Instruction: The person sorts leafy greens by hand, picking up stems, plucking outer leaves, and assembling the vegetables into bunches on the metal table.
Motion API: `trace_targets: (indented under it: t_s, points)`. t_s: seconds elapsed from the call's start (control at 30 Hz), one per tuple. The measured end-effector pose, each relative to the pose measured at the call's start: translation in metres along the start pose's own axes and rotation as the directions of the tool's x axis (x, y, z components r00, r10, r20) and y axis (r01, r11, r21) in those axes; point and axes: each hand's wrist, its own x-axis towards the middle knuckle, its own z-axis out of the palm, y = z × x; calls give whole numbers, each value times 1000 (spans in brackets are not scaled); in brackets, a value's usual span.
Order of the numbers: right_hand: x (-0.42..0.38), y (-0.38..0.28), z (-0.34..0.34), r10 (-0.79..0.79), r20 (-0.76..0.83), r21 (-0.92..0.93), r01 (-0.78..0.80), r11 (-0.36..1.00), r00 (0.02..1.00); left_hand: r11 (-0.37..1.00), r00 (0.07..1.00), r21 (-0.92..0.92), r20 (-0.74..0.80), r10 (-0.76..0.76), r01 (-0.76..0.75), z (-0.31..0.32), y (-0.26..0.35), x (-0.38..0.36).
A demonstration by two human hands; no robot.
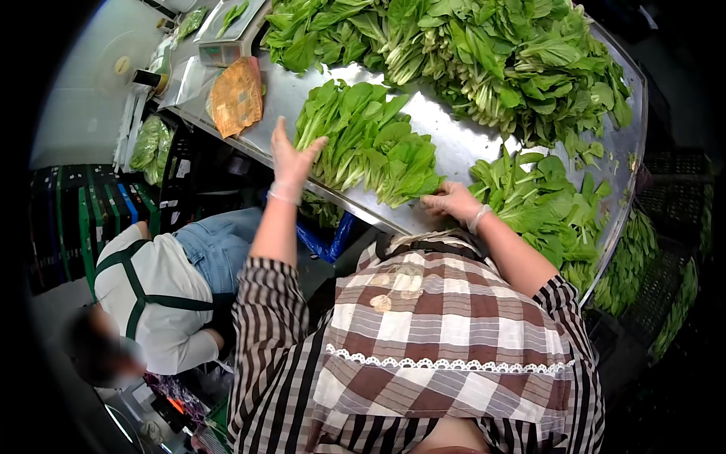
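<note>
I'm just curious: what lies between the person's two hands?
In the head view, a bunch of leafy greens lies on the metal table between the left hand and right hand.

Table [276, 98]: metal, smooth, glossy, with bright reflections.
Leafy greens [401, 147]: leaf faces smooth with a slight sheen; stems pale and smooth.
Orange-brown piece [236, 98]: creased, uneven; paper or plastic, cannot tell.
Apron [446, 329]: woven cloth, matt; trim [446, 363] lace-like.
Striped sleeve [268, 295]: cloth, matt.
Co-worker's trousers [215, 250]: denim.
Blue sheeting [329, 246]: plastic, glossy, crumpled.
Stacked crates [68, 219]: plastic, rigid.
</note>
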Motion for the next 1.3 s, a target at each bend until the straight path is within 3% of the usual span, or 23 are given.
trace_targets:
  t_s: [0.03, 0.13, 0.17, 0.27, 0.3, 0.4, 0.5, 0.53, 0.57, 0.6, 0.73, 0.8, 0.93, 0.97, 1.03, 1.23, 1.3]
  points:
    - [1, 0, 0, -9, 6, 12, 9, 1000, 1000, 996, 981, 28, 174, -83, 79, 1, -21, 21]
    - [0, -21, 4, 33, 29, -30, -32, 999, 999, 952, 884, -143, 428, -186, 269, 14, -58, 61]
    - [-1, -31, 7, 65, 35, -54, -63, 997, 997, 859, 795, -254, 554, -248, 445, 20, -64, 68]
    - [3, -61, 31, 165, -149, 28, -162, 986, 975, 866, 677, -251, 725, -129, 433, 30, -55, 79]
    - [8, -74, 41, 283, -180, 13, -285, 958, 942, 837, 684, -347, 728, -44, 423, 31, -35, 71]
    - [12, -76, 30, 192, 135, 263, -222, 939, 972, 989, 741, -147, 661, 117, -25, 57, 17, 26]
    - [37, -90, 74, 159, -13, 427, -139, 893, 987, 987, 704, 140, 709, -42, -83, 33, 77, 1]
    - [46, -96, 87, 152, -61, 488, -103, 867, 986, 975, 739, 172, 674, -13, -140, 31, 81, -12]
    - [45, -60, 62, 113, 5, 554, -97, 827, 994, 961, 752, 231, 658, -38, -154, 43, 118, -43]
    - [45, -65, 65, 122, 6, 555, -105, 825, 992, 949, 771, 264, 636, -37, -173, 45, 119, -48]
    - [39, -78, 71, 191, -33, 472, -153, 868, 981, 922, 824, 341, 565, -47, -182, 55, 111, -50]
    - [22, -64, 54, 219, -1, 415, -199, 888, 976, 917, 800, 368, 592, -103, -155, 63, 132, -64]
    - [23, -68, 58, 242, -99, 251, -212, 944, 965, 894, 785, 395, 614, -86, -211, 68, 119, -52]
    - [23, -69, 56, 212, -44, 260, -194, 946, 976, 884, 775, 404, 626, -80, -235, 68, 115, -47]
    - [16, -66, 45, 151, 76, 283, -167, 945, 986, 902, 763, 369, 643, -73, -225, 71, 114, -48]
    - [14, -54, 23, 196, 262, 282, -269, 921, 945, 975, 740, 193, 670, -50, -108, 55, 97, -10]
    - [20, -49, 27, 230, 92, 342, -248, 906, 969, 993, 727, 117, 685, -59, -30, 52, 90, 1]
